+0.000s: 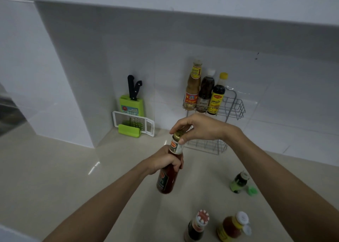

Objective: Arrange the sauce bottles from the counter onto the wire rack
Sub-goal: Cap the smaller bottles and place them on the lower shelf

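A red sauce bottle (167,179) with a gold cap is held above the counter. My left hand (165,160) grips its neck and shoulder. My right hand (200,127) is closed over the gold cap from above. Behind them a two-tier wire rack (235,107) stands against the wall; its upper tier holds three bottles: a tan sauce (193,87), a dark one with a white cap (206,93) and a dark one with a yellow cap (218,96). On the counter stand a green bottle (238,182), a dark bottle with a red-white cap (197,225) and an orange-red bottle with a yellow label (233,227).
A green knife block with two black-handled knives (132,100) and a white-green grater (134,125) sit in the back corner to the left of the rack. A small green cap (252,190) lies beside the green bottle. A white wall column juts out at left.
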Available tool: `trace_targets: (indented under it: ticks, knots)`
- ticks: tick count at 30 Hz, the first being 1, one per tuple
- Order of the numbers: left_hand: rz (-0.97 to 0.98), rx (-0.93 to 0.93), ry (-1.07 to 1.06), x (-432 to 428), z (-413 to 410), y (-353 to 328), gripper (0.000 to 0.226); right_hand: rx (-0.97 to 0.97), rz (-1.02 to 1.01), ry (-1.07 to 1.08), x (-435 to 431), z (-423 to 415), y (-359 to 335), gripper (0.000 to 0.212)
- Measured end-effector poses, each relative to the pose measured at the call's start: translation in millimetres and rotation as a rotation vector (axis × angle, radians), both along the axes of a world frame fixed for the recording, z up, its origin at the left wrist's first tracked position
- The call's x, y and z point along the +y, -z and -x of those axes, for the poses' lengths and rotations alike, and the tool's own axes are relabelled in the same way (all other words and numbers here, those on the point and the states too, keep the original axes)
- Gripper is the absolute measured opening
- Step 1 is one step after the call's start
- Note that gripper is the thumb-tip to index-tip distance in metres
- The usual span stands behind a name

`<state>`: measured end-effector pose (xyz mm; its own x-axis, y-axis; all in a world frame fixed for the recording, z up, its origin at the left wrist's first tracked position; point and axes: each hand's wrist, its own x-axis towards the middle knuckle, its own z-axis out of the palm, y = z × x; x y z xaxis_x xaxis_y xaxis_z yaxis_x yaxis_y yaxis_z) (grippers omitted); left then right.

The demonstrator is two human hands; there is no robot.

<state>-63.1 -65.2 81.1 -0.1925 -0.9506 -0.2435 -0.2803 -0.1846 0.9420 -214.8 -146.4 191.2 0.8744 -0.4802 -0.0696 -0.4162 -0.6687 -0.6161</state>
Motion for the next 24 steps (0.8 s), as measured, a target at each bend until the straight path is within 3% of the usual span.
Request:
trace_targets:
  ticks: [5, 11, 13, 15, 18, 24]
  knots:
    - [0.026, -0.077, -0.16, -1.2, -0.8, 8.9, 0.013, 0.047, 0.301, 0.096, 8.2, -5.9, 9.1, 0.033]
    - [0.056, -0.161, -0.232, -0.2, 2.1, 8.7, 0.012, 0.212, 0.51, 0.16, 11.8, -11.8, 12.8, 0.061]
    - [0.058, -0.15, -0.235, 2.0, 3.3, 6.4, 0.012, 0.215, 0.417, 0.178, 11.9, -9.9, 8.9, 0.071]
    - [0.049, -0.117, -0.232, 3.2, 3.5, 3.5, 0.013, 0.181, 0.283, 0.127, 11.1, -3.6, 2.0, 0.064]
    - [0.053, -0.089, -0.221, 2.8, 3.3, 5.2, 0.013, 0.122, 0.303, 0.046, 11.6, 2.4, -0.6, 0.039]
    - [0.058, -0.12, -0.233, 5.0, 7.9, 13.6, 0.012, 0.071, 0.366, 0.063, 16.7, 5.8, 20.6, 0.038]
